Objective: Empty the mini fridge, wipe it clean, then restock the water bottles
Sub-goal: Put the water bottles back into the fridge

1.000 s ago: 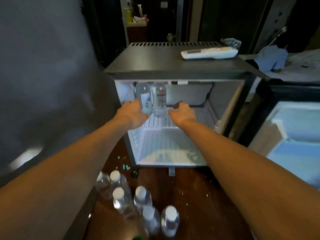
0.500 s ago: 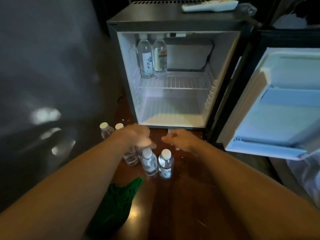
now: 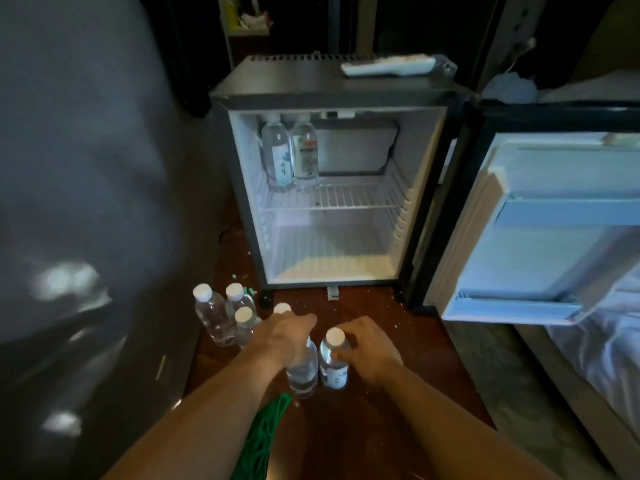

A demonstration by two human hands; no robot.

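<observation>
The mini fridge (image 3: 225,98) stands open on the brown floor, its door (image 3: 540,237) swung out to the right. Two water bottles (image 3: 291,154) stand side by side at the left of its wire shelf (image 3: 353,199). On the floor in front, my left hand (image 3: 284,337) grips the top of one bottle (image 3: 303,374). My right hand (image 3: 367,348) grips the neck of the bottle beside it (image 3: 334,365). Several more bottles (image 3: 225,313) stand in a cluster to the left.
A green cloth (image 3: 259,441) lies on the floor under my left forearm. A white remote (image 3: 384,65) rests on the fridge top. A grey wall runs along the left, and a bed with white sheets (image 3: 602,344) sits at the right.
Both hands left the two bottles on the fridge shelf, came down to the floor and closed on two bottles standing there. The view pulled back from the fridge.
</observation>
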